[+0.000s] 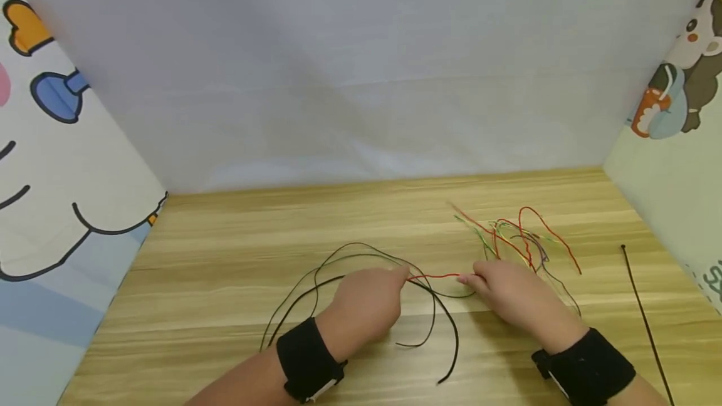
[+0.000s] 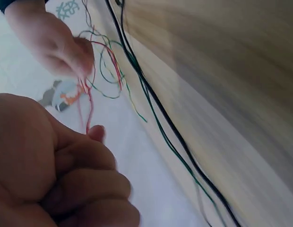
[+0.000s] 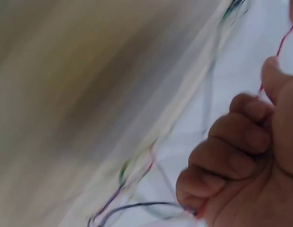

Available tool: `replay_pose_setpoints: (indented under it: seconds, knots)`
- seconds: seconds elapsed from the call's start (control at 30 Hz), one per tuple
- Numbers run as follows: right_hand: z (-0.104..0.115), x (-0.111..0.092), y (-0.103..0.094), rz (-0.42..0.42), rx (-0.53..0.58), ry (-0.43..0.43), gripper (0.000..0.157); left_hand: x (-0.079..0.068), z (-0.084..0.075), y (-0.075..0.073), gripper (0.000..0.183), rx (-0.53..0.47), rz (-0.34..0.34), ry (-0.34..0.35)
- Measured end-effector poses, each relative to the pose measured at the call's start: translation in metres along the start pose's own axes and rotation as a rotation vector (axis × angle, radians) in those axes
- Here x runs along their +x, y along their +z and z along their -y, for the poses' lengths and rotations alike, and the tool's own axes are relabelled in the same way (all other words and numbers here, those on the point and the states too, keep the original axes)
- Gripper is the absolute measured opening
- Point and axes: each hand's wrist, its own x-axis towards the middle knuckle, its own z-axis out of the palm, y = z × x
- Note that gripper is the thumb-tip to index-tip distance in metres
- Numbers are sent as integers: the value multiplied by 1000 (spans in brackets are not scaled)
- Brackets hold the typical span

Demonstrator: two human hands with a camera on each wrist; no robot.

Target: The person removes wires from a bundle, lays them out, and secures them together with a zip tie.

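Note:
A short length of thin red cord (image 1: pixel 437 277) runs between my two hands, a little above the wooden table. My left hand (image 1: pixel 369 299) pinches one end of it between thumb and curled fingers. The right hand (image 1: pixel 510 293) grips the cord on the other side, and its fingers fold into the palm in the right wrist view. Beyond the right hand lies a loose tangle of red, green, yellow and purple cords (image 1: pixel 527 252). Beneath the left hand pass a thicker black cord (image 1: pixel 454 331) and thin dark green cords (image 1: pixel 361 254), partly hidden by that hand.
A long thin black strip with a small head (image 1: pixel 640 306) lies along the right side of the wooden table (image 1: pixel 225 230). A pale cloth wall (image 1: pixel 366 80) rises at the back edge, and printed panels (image 1: pixel 68 174) stand at both sides. Each wrist wears a black band (image 1: pixel 310 356).

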Motion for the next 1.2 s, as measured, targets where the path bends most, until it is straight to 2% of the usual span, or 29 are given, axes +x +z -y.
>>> replay_pose_setpoints:
  seconds: [0.13,0.33,0.43,0.53,0.6,0.7,0.8,0.87,0.97,1.1,1.2]
  knots:
    - [-7,-1,0,0,-5,3,43,-8,9,-3,12,8,-13,-3]
    - [-5,-1,-2,-48,-51,1,46,-12,18,-4,11,50,-43,22]
    - [-5,-1,-4,-96,-136,6,51,-11,18,-6,15,65,-55,15]
    - [-11,-2,-5,-134,-271,27,56,-11,19,-7,31,85,-39,-17]
    - [-18,-5,-7,-119,-342,64,54,-12,23,-7,39,90,-33,-45]
    - [-26,-10,-10,-100,-404,89,54,-14,31,-5,33,104,-31,-75]
    - [-30,-12,-10,-89,-371,70,61,-17,38,-3,20,105,-45,-62]
    - [-30,-12,-10,-81,-336,54,64,-20,41,-1,22,94,-40,-56]
    - [-33,-14,-10,-62,-311,36,62,-25,48,2,24,46,-28,-92]
    - [-38,-15,-12,-39,-317,15,56,-32,61,8,9,5,-55,-138]
    - [-38,-15,-13,-16,-296,11,57,-36,69,12,4,-9,-75,-129]
